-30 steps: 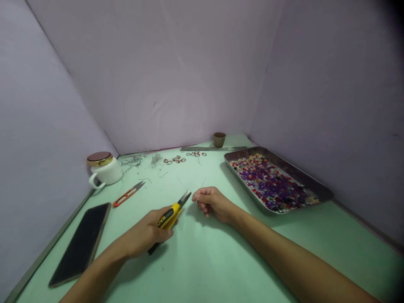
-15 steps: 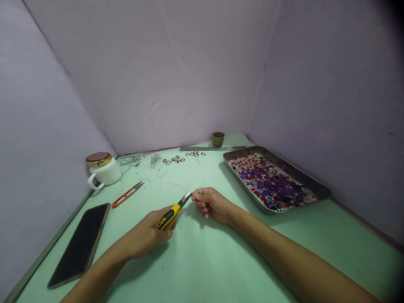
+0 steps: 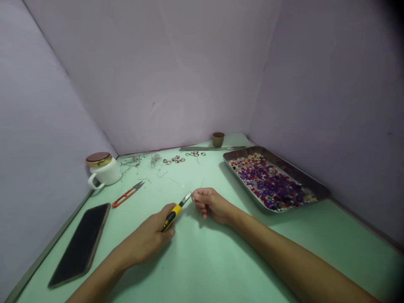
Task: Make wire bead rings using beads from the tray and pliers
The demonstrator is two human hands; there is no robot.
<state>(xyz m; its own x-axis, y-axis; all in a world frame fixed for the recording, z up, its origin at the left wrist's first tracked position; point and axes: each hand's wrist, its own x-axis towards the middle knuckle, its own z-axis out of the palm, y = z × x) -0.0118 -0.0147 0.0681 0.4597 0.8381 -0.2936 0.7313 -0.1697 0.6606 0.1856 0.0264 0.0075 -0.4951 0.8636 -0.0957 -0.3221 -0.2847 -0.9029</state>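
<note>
Wrapped round the yellow and black handles of a pair of pliers (image 3: 173, 213) is my left hand (image 3: 153, 235). The metal jaws point up and right, their tip close against my right fingertips. My right hand (image 3: 210, 204) is closed in a pinch on a thin wire (image 3: 202, 182), whose end sticks up above the fingers. Another fine wire strand (image 3: 176, 182) shows to the left of the fingertips. Something small and beaded peeks out under the curled right fingers, mostly hidden.
At right stands a metal tray (image 3: 252, 194) of mixed beads. Beaded rings (image 3: 174, 160), wire scraps (image 3: 135, 160), long wires (image 3: 202, 148) and a brown cup (image 3: 218, 139) lie toward the back wall. A lidded mug (image 3: 107, 170), orange thread snips (image 3: 128, 194) and a phone (image 3: 80, 246) are at left.
The pliers have rolled in my left hand, and their handles look closer together. The wire strand left of the fingertips has shifted slightly. My right hand stays nearly in place.
</note>
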